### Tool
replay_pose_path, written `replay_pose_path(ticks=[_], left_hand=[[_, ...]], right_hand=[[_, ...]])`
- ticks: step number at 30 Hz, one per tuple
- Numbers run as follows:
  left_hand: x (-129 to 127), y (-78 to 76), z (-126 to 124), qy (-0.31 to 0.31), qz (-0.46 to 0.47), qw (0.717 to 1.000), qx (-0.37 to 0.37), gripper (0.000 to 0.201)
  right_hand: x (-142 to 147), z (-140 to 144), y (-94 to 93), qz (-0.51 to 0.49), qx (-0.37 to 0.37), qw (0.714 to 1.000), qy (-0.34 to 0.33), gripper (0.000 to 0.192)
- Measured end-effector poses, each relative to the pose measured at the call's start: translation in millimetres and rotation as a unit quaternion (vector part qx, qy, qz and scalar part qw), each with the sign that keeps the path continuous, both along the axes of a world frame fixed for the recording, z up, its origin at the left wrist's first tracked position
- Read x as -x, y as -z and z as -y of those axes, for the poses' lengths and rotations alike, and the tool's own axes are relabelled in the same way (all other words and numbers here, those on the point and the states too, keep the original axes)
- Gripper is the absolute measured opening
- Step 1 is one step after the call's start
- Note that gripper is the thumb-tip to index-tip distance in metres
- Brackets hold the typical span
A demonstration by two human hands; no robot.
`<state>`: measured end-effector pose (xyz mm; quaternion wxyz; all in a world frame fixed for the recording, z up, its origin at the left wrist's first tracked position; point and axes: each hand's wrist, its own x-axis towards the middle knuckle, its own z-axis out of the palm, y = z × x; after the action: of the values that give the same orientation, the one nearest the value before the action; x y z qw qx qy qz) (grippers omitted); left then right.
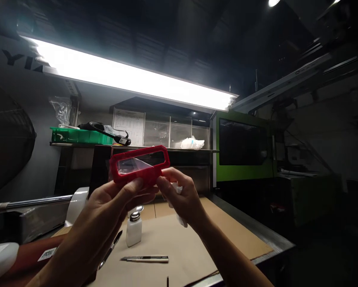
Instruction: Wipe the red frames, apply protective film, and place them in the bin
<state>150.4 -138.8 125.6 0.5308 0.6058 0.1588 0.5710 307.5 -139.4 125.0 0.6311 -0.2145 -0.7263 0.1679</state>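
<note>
A red plastic frame (pixel 139 152) with a long opening is held up before me, tilted with its right end higher. My left hand (pixel 116 199) grips its lower left edge, thumb on the near face. At the lower right corner my right hand (pixel 181 195) pinches the frame between thumb and finger. A crumpled white tissue (pixel 181 220) is tucked in that same right hand. Below the hands, a white dispenser bottle (pixel 134 231) with a metal top stands on the brown sheet, and a craft knife (pixel 144 259) lies in front of it.
A brown cardboard sheet (pixel 173 239) covers the bench. A pen-like tool (pixel 110 249) lies beside my left forearm. On the shelf behind are a green tray (pixel 81 136) and a white crumpled bundle (pixel 192 143). A lit tube lamp (pixel 131 73) hangs above. A green machine (pixel 241 171) stands right.
</note>
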Motion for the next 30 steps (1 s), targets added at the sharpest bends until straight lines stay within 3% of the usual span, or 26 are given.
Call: replay_pose_path(ticks=[6, 10, 16, 21, 24, 30], left_hand=[[0.1, 34.8, -6.4, 0.031, 0.023, 0.995, 0.093, 0.031], [2.6, 52.3, -12.3, 0.039, 0.012, 0.995, 0.096, 0.031], [5.9, 50.1, -12.4, 0.004, 0.002, 0.992, 0.130, 0.035], [0.0, 49.6, -19.1, 0.039, 0.008, 0.991, 0.129, 0.030], [-3.6, 50.1, -23.4, 0.008, -0.005, 0.992, 0.129, 0.031], [10.2, 46.9, -28.8, 0.026, -0.150, 0.985, 0.083, 0.030]], right_hand=[[0.9, -2.5, 25.1, 0.053, 0.067, 0.995, 0.043, 0.022], [3.7, -6.3, 42.7, 0.018, 0.115, 0.993, 0.036, 0.025], [7.1, -10.1, 54.2, -0.013, 0.137, 0.989, 0.050, 0.025], [9.0, -8.5, 53.7, 0.001, 0.122, 0.990, 0.071, 0.021], [8.0, -8.3, 53.3, -0.003, 0.120, 0.991, 0.065, 0.021], [2.2, -10.7, 58.8, -0.079, 0.165, 0.983, -0.011, 0.029]])
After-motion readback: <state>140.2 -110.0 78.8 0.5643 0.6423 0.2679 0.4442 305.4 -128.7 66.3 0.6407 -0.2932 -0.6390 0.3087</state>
